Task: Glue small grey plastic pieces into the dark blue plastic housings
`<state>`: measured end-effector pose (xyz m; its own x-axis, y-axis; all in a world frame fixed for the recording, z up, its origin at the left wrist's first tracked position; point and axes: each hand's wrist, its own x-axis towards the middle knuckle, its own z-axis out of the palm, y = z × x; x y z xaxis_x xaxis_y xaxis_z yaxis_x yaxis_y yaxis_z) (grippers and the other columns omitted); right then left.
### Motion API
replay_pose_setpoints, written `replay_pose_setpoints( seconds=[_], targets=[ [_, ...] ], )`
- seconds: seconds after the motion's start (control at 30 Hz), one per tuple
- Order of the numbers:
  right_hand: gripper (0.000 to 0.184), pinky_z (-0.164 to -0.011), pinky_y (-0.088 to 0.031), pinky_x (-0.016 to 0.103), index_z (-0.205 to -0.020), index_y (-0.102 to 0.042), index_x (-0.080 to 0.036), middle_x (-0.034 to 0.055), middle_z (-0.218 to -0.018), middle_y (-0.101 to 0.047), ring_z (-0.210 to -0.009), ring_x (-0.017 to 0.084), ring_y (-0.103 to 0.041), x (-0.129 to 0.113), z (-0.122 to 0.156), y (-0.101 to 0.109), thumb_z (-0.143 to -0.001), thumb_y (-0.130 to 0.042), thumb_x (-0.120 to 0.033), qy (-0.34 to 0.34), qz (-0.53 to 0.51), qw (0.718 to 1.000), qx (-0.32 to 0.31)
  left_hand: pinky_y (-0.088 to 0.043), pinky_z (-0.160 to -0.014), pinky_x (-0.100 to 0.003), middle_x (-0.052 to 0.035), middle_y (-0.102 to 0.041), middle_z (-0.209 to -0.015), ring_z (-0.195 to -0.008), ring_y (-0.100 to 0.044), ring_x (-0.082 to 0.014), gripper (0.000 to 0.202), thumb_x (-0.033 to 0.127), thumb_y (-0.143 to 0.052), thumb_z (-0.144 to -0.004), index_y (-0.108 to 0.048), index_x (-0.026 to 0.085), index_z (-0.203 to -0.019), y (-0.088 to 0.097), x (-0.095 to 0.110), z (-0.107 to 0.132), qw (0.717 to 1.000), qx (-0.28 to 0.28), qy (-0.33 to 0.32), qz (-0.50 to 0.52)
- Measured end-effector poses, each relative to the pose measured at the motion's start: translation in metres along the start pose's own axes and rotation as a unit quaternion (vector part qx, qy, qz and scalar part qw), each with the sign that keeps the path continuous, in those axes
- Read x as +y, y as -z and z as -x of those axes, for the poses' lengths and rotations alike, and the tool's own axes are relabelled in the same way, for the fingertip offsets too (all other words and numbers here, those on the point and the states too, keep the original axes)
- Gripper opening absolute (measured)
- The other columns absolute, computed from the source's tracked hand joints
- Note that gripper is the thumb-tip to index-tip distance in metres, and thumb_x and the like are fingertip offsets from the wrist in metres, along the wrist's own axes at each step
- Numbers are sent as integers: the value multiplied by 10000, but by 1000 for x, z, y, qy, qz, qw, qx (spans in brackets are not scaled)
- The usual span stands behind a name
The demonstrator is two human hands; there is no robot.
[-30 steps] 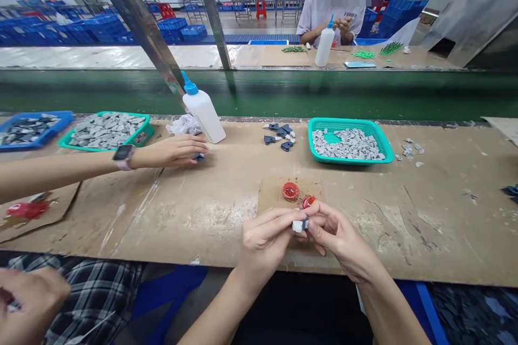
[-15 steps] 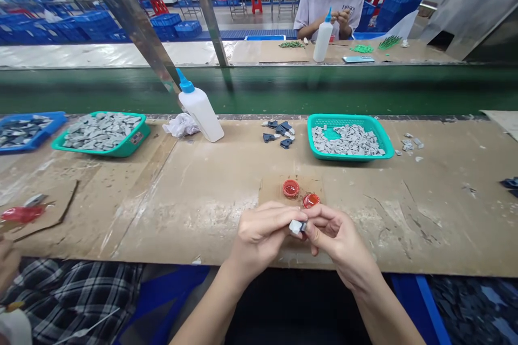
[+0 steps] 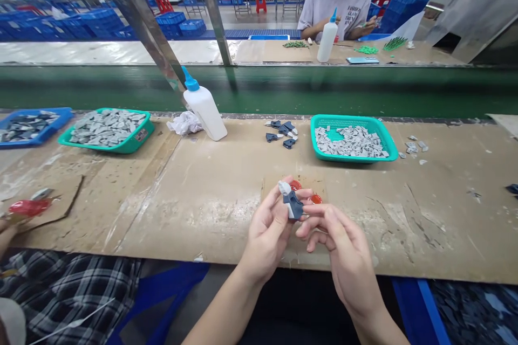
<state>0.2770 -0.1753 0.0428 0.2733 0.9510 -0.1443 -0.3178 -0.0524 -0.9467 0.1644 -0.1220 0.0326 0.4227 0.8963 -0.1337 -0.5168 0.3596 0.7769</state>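
My left hand (image 3: 265,232) grips a small dark blue-grey and white plastic piece (image 3: 294,205), its pale tip pointing up and away from me. Close by on the right, my right hand (image 3: 343,242) has its fingers loosely curled and apart. One of its fingertips is at the piece's right edge; whether it presses on it I cannot tell. Just beyond the hands are two small red cups, a left cup (image 3: 297,185) and a right cup (image 3: 315,199), both partly covered by fingers. Farther back lie several similar dark pieces (image 3: 288,128) with pale tips.
A green basket (image 3: 394,152) of pale parts stands beyond my right hand, loose bits beside it. At left are another green basket (image 3: 140,143), a blue tray (image 3: 67,113) and a leaning white bottle (image 3: 208,116). A neighbour's hand (image 3: 6,234) is far left; a person (image 3: 319,2) works opposite.
The piece has been turned and raised in my left hand, so its dark body now shows. My right hand's fingers have loosened from it and shifted slightly right.
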Motion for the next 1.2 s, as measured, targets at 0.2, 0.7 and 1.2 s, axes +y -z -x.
replay_pose_setpoints(
  seconds=[0.2,0.7,1.2],
  targets=[
    [256,-590,-482,255,-968,-677,-225,46,-783,-685,-712,166,-619,-3,1,15,-939,-498,-406,24,36,998,47,-476,-761,-244,-52,-526,-924,-892,-560,-160,321,274,-546,-910,-603,182,-1212,-3,4,0,999,11,1,34],
    [319,-681,-490,359,-965,-678,-214,93,-885,-716,-786,249,-654,-30,-119,101,-843,-574,-489,152,435,876,144,-431,-649,-192,-11,-473,-810,-699,-512,-87,158,239,-560,-901,-600,165,-1036,22,21,-1,997,59,-4,56],
    [146,-548,-405,368,-672,-704,-200,114,-744,-715,-592,259,-605,-34,-243,156,-649,-763,-332,11,670,741,35,-426,-1055,-358,-117,-644,-1214,-1156,-603,-252,373,200,-637,-854,-554,162,-1217,31,41,14,991,132,-19,11]
  ],
)
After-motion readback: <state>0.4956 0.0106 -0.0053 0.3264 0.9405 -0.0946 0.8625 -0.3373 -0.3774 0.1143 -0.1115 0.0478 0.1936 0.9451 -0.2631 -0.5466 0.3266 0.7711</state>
